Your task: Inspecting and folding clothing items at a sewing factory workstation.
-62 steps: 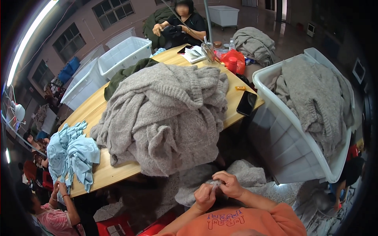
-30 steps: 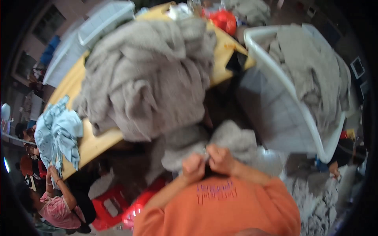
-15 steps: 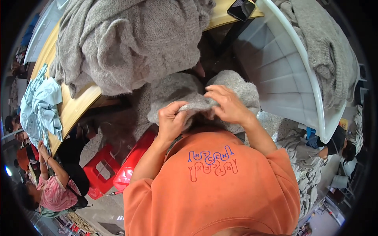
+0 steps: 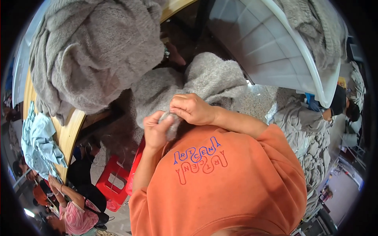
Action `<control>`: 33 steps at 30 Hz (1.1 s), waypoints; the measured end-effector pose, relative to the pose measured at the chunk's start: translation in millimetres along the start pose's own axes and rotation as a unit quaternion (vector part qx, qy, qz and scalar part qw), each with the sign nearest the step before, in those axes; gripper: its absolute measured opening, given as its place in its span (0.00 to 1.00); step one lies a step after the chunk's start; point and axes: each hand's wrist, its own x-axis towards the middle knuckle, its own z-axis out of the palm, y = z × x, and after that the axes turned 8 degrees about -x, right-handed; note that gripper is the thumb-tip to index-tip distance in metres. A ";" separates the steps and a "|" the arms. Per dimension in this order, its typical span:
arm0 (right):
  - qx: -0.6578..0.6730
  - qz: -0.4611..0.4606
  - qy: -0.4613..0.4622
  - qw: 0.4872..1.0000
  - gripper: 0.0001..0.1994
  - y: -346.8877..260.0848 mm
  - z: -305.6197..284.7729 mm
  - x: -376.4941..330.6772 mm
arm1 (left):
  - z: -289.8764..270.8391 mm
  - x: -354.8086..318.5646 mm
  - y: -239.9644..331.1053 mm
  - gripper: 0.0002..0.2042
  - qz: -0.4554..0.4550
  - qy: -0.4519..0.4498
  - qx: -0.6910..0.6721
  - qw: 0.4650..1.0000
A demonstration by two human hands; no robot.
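Right now both your hands pinch the grey knit garment [image 4: 204,84] against your chest — left hand [image 4: 156,131], right hand [image 4: 191,109] — probably picking at a spot; next, hold it taut.

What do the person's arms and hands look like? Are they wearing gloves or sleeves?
No gloves: the left hand and right hand are bare, with no rings or watch that I can see. Both forearms are bare too. The person wears an orange T-shirt with short sleeves ending near the elbows, and outlined blue and red lettering on its chest.
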 end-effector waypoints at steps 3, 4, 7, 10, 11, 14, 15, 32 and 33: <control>-0.004 -0.040 0.003 0.999 0.08 10.9 -23.1 -13.2 | 2.7 0.7 17.0 0.05 0.025 0.037 -0.108 0.993; -0.115 -0.049 0.015 0.992 0.09 16.9 -32.4 -21.0 | 0.2 1.4 18.7 0.06 0.037 0.035 -0.117 0.992; -0.220 -0.001 0.030 0.975 0.10 35.9 -50.7 -52.5 | -7.3 2.1 23.6 0.06 0.060 0.053 -0.130 0.988; -0.315 -0.004 0.085 0.945 0.12 29.7 -55.4 -57.2 | -12.7 6.3 22.1 0.06 0.068 0.052 -0.162 0.983; -0.407 -0.066 0.132 0.902 0.13 18.6 -59.5 -52.2 | -13.0 7.1 22.0 0.05 0.076 0.052 -0.197 0.976; -0.408 -0.091 0.189 0.888 0.16 0.3 -71.6 -45.7 | -10.9 6.7 28.4 0.05 0.089 0.050 -0.205 0.973; -0.409 -0.093 0.189 0.888 0.16 0.5 -73.5 -47.9 | -9.6 6.8 30.9 0.05 0.098 0.045 -0.206 0.973; -0.244 -0.282 0.076 0.925 0.09 -33.2 -44.5 2.3 | 34.0 15.5 38.5 0.01 -0.013 -0.057 -0.067 0.996; -0.249 -0.270 0.082 0.927 0.09 -31.5 -41.9 1.7 | 33.4 14.7 36.7 0.01 -0.012 -0.054 -0.068 0.996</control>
